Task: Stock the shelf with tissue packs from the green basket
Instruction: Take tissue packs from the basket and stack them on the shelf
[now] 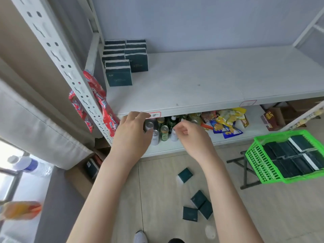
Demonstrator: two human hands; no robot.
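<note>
Dark green tissue packs (122, 64) stand in two rows at the back left of the white shelf (201, 85). A green basket (257, 165) on a folding stand at the right holds several more packs (294, 158). Several packs lie loose on the floor (198, 200). My left hand (133, 134) hovers just below the shelf's front edge, fingers spread, holding nothing. My right hand (191, 135) is beside it with fingers loosely curled, and nothing shows in it.
The lower shelf holds cans and bottles (163, 128) and snack bags (226, 121) behind my hands. Red snack packets (100, 99) hang on the shelf's perforated upright. A cardboard box (87, 169) sits on the floor at the left.
</note>
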